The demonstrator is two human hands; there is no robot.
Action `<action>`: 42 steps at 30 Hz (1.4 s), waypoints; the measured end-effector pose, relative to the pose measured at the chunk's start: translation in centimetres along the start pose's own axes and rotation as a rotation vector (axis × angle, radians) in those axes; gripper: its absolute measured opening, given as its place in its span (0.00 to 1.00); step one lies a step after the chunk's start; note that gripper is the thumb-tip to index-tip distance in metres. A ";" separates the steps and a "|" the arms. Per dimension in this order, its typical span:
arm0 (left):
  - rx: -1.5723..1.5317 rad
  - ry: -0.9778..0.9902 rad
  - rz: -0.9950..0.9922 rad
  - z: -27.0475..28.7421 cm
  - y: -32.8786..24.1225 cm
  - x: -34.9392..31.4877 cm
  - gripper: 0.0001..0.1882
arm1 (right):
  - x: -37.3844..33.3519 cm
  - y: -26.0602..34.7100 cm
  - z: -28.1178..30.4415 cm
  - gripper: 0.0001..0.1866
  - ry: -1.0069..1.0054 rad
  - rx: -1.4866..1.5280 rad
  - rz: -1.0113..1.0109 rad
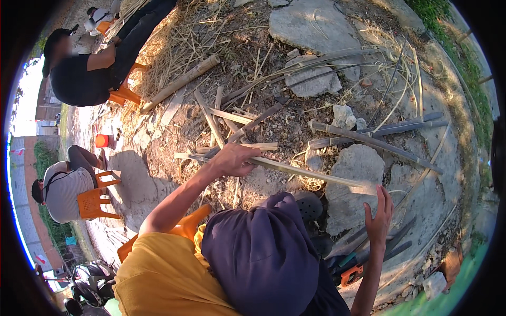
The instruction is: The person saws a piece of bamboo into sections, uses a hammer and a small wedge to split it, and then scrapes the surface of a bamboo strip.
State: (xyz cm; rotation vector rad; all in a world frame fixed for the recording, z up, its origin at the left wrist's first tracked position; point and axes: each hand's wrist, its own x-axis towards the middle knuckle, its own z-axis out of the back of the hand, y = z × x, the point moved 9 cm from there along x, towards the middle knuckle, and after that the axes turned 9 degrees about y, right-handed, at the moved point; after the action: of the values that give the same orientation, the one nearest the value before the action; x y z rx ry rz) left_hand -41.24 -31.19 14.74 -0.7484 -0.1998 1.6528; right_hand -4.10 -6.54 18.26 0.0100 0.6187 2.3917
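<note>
My left hand (234,159) is closed around a long, pale bamboo strip (311,173), gripping it from above. The strip slants to the right and slightly toward me, and its far right end lies close to my right hand (378,217). That hand is raised with fingers stretched up and the thumb apart; whether a fingertip touches the strip end cannot be made out. Beneath and beyond my left hand, several split bamboo pieces (245,118) lie crossed on the ground. Dark cloth (258,253) covers my lap.
Darker bamboo lengths (374,146) lie across broken concrete slabs (356,181) to the right. An orange-handled saw (351,275) rests near my right forearm. A thick bamboo pole (182,82) lies farther off. People sit on orange chairs (95,203) at left, beside a red bucket (101,140).
</note>
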 end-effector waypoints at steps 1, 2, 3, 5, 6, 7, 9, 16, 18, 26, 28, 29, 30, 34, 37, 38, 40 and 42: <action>-0.010 -0.036 0.059 0.9 1.6 -1.7 0.14 | 0.5 0.7 0.2 0.30 0.000 0.001 0.001; -0.018 -0.071 0.119 1.8 3.2 -3.3 0.13 | 0.9 1.5 0.3 0.29 -0.008 0.014 0.027; -0.016 -0.070 0.123 2.1 4.1 -4.9 0.13 | 1.0 2.1 0.3 0.28 -0.015 0.027 0.054; 0.073 -0.112 0.251 2.8 7.0 -8.0 0.12 | 1.2 2.8 -0.1 0.27 0.011 0.021 0.074; 0.075 -0.114 0.251 2.6 8.3 -9.6 0.12 | 1.2 3.1 -0.5 0.26 0.037 0.013 0.095; 0.118 -0.184 0.221 2.8 9.4 -11.5 0.14 | 1.2 3.0 -0.8 0.26 0.034 0.016 0.097; 0.167 -0.255 0.191 3.4 10.4 -14.2 0.16 | 0.8 2.8 -2.0 0.23 0.101 0.009 0.125; 0.328 -0.269 0.316 2.7 14.1 -17.7 0.11 | -1.3 0.3 -3.9 0.21 0.154 0.015 0.025; 0.214 -0.272 0.380 2.4 15.7 -18.3 0.10 | -1.9 -0.3 -4.6 0.22 0.179 0.009 0.015; -0.089 -0.426 0.453 5.2 13.0 -14.4 0.09 | -3.6 -2.4 -2.7 0.23 0.078 0.078 -0.093; -0.125 -0.368 0.401 5.4 10.4 -11.2 0.09 | -3.4 -2.5 -2.0 0.24 0.034 0.107 -0.124; -0.145 -0.360 0.331 5.7 8.2 -9.4 0.10 | -2.8 -2.3 -2.2 0.26 0.004 0.293 -0.120; -0.161 -0.308 0.301 4.9 6.9 -7.4 0.11 | -2.5 -2.0 -2.1 0.29 -0.027 0.475 -0.111; -0.128 0.023 -0.043 0.6 -2.7 3.2 0.12 | -2.5 -1.4 -2.1 0.31 -0.172 1.062 -0.182; -0.141 0.194 -0.271 -4.1 -10.8 9.2 0.13 | -3.8 -1.0 -3.5 0.29 -0.309 1.409 -0.279; -0.174 0.225 -0.322 -5.8 -11.4 9.9 0.15 | -3.2 0.2 -3.1 0.29 -0.295 1.381 -0.264; -0.175 0.365 -0.413 -8.8 -14.9 12.0 0.17 | -5.8 -1.6 -2.7 0.24 -0.585 1.488 -0.421; -0.179 0.478 -0.468 -10.5 -18.4 13.8 0.18 | -8.7 -4.6 -3.1 0.18 -0.714 1.471 -0.439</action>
State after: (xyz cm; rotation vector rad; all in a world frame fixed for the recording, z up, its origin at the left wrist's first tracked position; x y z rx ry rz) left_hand -20.73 -16.85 11.25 -1.1156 -0.1657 0.9905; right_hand 4.96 -10.05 14.84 1.1271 1.5902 0.9483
